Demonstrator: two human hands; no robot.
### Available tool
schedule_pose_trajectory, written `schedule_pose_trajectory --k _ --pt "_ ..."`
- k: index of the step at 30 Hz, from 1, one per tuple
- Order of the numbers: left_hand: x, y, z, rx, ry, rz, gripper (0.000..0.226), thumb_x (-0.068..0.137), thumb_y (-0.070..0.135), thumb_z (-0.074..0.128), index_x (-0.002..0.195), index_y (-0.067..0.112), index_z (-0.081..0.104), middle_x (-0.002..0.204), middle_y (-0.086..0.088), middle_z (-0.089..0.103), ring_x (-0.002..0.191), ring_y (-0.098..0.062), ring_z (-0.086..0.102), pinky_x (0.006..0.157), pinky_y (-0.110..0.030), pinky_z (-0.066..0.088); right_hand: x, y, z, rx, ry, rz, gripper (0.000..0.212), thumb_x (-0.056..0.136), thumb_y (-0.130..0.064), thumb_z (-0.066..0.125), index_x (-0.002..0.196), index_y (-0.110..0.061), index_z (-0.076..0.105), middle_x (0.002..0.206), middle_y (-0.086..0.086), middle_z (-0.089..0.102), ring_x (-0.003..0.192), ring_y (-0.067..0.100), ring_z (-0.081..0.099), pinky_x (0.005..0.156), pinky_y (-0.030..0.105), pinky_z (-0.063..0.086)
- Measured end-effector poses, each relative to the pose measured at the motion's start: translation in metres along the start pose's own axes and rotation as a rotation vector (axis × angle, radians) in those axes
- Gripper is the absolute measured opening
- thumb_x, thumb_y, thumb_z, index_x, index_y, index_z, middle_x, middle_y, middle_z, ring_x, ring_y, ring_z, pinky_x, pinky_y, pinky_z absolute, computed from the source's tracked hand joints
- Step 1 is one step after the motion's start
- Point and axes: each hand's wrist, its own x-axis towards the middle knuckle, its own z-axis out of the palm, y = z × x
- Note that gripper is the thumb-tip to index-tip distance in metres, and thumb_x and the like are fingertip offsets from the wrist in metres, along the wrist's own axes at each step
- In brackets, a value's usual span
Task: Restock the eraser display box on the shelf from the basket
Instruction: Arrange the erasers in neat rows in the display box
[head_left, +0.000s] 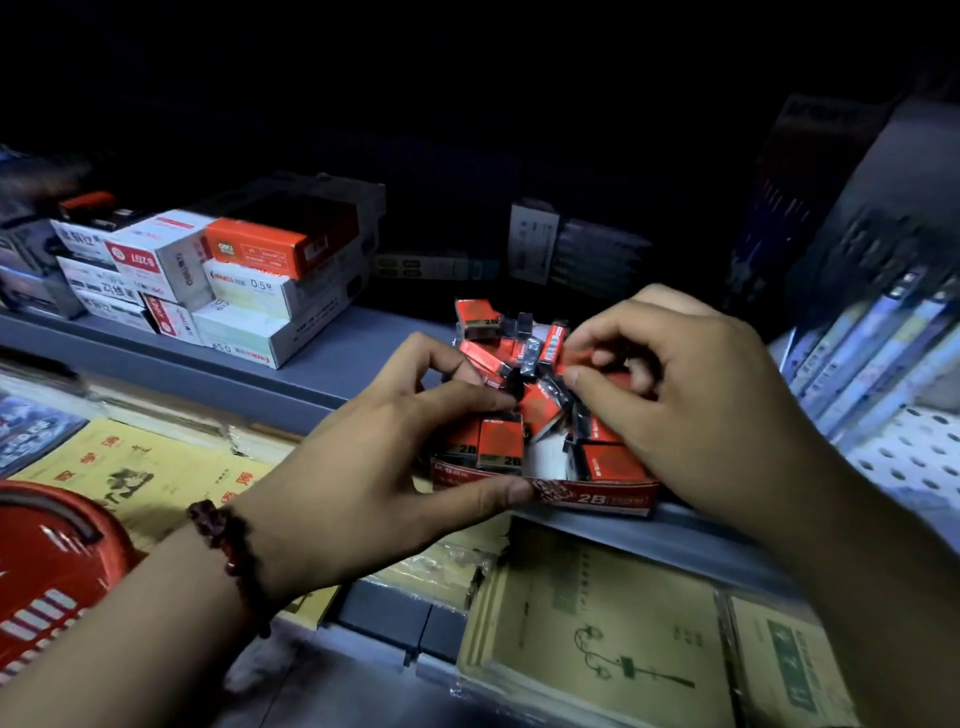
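Observation:
A red eraser display box (597, 498) marked 2B stands at the front edge of the grey shelf (332, 364). Several red-and-black erasers (498, 441) lie in it, some upright in a row, others piled loosely on top. My left hand (374, 467) reaches in from the left, thumb against the box's front wall, fingertips pinching an eraser in the pile. My right hand (685, 405) comes over the box from the right and pinches a red eraser (579, 358) between thumb and forefinger. The red basket (47, 561) sits at the lower left edge.
Stacked white and orange stationery boxes (249, 280) occupy the shelf to the left. Packaged pens (872, 353) hang at the right beside a white pegboard (914, 457). Yellow and brown notebooks (597, 639) lie on the lower shelf. The back of the shelf is dark.

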Motion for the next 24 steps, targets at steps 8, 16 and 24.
schedule_pose_trajectory --k 8,16,24 --pt "0.004 0.001 -0.002 -0.021 -0.032 -0.022 0.058 0.075 0.076 0.064 0.122 0.042 0.066 0.122 0.019 0.042 0.094 -0.003 0.067 0.086 -0.033 0.058 -0.004 -0.007 0.014 -0.149 -0.027 0.079 0.012 0.09 -0.035 0.073 0.091 -0.024 0.074 0.091 -0.007 0.055 0.07 0.008 0.053 0.063 0.021 0.042" --pt "-0.001 0.005 -0.004 0.077 0.008 0.042 0.059 0.08 0.074 0.061 0.129 0.04 0.064 0.116 0.017 0.045 0.092 -0.003 0.064 0.082 -0.034 0.058 -0.006 -0.017 0.01 -0.094 -0.111 0.087 0.01 0.084 -0.021 0.078 0.087 -0.027 0.071 0.084 -0.01 0.062 0.072 -0.005 0.053 0.059 0.009 0.037" --pt "-0.001 0.006 -0.008 0.155 0.039 0.084 0.06 0.082 0.071 0.06 0.131 0.036 0.066 0.102 0.019 0.049 0.089 0.002 0.06 0.079 -0.03 0.055 -0.004 -0.016 0.0 0.033 0.008 0.046 0.014 0.088 -0.01 0.076 0.091 -0.023 0.075 0.068 -0.019 0.065 0.059 -0.01 0.056 0.053 0.004 0.037"
